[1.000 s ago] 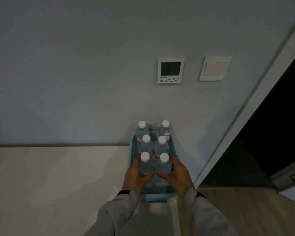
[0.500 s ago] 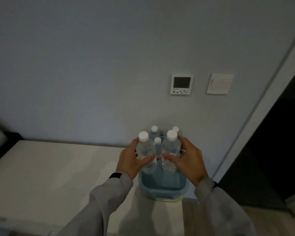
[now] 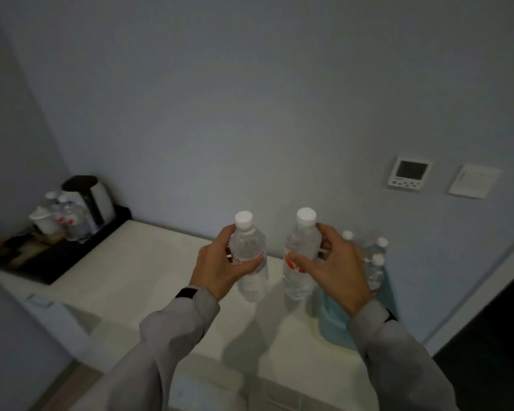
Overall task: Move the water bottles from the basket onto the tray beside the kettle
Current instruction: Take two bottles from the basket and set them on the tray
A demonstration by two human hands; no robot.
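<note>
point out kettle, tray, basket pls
kettle [image 3: 93, 200], head view, on its white body.
tray [image 3: 72, 256], head view, on its bare black surface near the front edge.
basket [image 3: 334, 324], head view, on its blue front wall.

Both arms reach forward, left hand [image 3: 220, 269] and right hand [image 3: 337, 269] each curled in a grip.
</note>
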